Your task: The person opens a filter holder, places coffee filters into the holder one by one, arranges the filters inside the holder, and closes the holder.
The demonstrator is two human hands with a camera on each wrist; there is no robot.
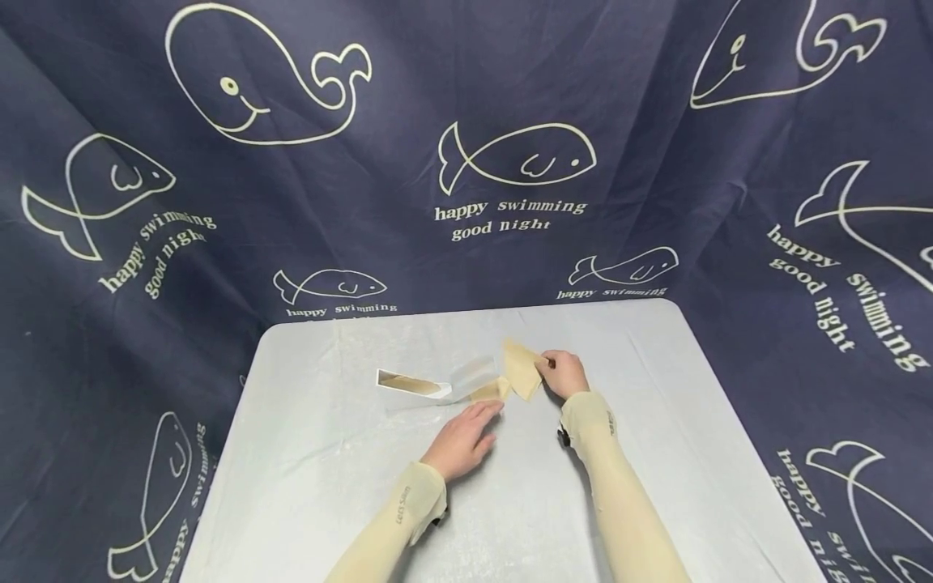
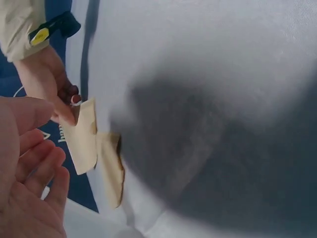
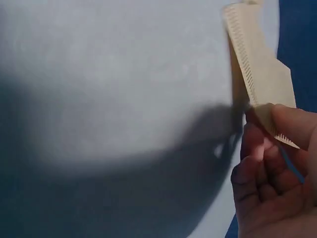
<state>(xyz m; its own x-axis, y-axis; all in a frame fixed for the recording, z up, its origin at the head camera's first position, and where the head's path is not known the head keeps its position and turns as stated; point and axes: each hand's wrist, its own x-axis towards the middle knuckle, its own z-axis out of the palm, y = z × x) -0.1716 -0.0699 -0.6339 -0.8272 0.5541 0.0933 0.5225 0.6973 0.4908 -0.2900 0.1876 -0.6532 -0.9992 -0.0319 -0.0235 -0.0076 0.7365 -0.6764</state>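
Observation:
A beige face mask [image 1: 521, 368], folded flat with tick-marked seams along its edges, stands tilted up off the white table. My right hand [image 1: 564, 374] pinches its right end between thumb and fingers; in the right wrist view the thumb lies over the mask's corner [image 3: 272, 84]. Just left of it, a second beige folded piece [image 1: 490, 391] lies low on the table, overlapping the mask's edge in the head view. My left hand [image 1: 461, 441] has its fingers extended and loose, fingertips right by that piece's near edge. In the left wrist view its palm [image 2: 29, 198] holds nothing.
A clear plastic wrapper [image 1: 474, 372] lies left of the mask. Joined to it or overlapping it is a white-edged packet [image 1: 413, 384] with a brown middle. The table [image 1: 328, 486] has a rounded far edge against a dark blue fish-print curtain [image 1: 408, 81].

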